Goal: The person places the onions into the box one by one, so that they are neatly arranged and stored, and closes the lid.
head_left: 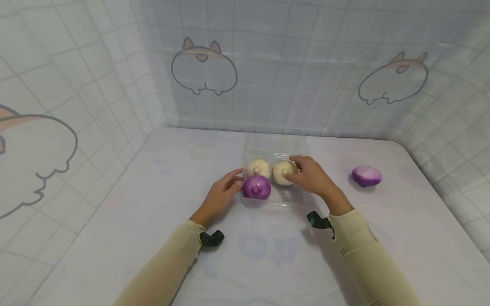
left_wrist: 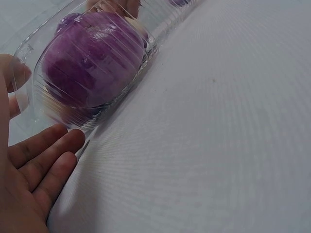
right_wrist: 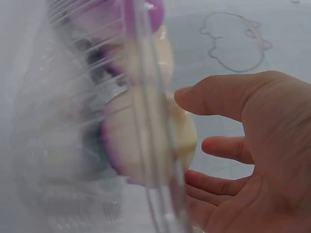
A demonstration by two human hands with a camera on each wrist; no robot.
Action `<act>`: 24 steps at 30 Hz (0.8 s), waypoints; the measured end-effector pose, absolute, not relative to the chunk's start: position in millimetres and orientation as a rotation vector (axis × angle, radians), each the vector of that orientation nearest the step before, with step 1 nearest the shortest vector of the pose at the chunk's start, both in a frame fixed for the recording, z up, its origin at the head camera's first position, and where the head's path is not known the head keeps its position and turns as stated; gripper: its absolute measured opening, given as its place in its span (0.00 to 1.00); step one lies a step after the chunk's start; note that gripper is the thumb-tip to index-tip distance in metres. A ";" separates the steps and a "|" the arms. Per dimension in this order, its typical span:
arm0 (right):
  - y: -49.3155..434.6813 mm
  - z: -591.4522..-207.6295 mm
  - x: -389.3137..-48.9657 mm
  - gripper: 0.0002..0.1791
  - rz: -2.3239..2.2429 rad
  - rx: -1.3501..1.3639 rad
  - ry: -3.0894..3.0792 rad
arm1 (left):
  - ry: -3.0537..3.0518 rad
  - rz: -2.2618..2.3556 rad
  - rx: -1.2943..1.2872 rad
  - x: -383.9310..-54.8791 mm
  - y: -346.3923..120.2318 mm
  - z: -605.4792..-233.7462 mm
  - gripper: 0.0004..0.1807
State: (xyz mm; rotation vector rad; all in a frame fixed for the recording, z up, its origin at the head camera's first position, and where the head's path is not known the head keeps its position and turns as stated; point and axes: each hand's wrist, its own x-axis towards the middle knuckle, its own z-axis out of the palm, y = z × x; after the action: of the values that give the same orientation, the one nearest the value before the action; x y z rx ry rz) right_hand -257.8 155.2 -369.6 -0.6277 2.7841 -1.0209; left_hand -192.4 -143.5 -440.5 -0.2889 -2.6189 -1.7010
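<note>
A clear plastic clamshell box (head_left: 285,197) lies with its lid (head_left: 273,144) folded back. Inside are a purple onion (head_left: 257,188) at the front left, a pale onion (head_left: 258,167) behind it and another pale onion (head_left: 281,173) at the right. In the right wrist view that right-hand pale onion (right_wrist: 141,136) shows a purple edge. My right hand (head_left: 314,176) holds it between thumb and fingers. At the box's left side, my left hand (head_left: 222,193) has its fingers spread, the fingertips (left_wrist: 73,138) right by the clear wall near the purple onion (left_wrist: 92,58).
Another onion (head_left: 366,176), purple with a pale top, lies on the table to the right. A pale cloth (head_left: 183,170) covers the table, and tiled-pattern curtains (head_left: 291,85) stand behind and on both sides. Dark wrist devices (head_left: 212,238) stick out from both sleeves.
</note>
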 end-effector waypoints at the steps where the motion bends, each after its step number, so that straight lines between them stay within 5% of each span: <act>1: 156.7 -370.2 -257.2 0.36 -1.042 -0.614 2.775 | -2.622 -1.702 -0.283 -192.2 -142.8 -440.4 0.24; 17: 183.5 -376.7 -251.8 0.20 -1.595 -0.490 2.762 | -2.629 -1.701 -0.276 -191.2 -144.0 -437.8 0.25; 24: 212.3 -376.3 -250.5 0.21 -1.517 -0.417 2.838 | -2.618 -1.698 -0.283 -191.6 -142.1 -439.1 0.26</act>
State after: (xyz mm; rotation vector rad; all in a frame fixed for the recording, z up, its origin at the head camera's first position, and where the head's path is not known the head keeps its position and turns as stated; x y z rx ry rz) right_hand -250.5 212.3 -376.3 -0.4166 2.8379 -1.5166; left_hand -191.6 -142.1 -439.1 -0.2832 -2.6181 -1.6980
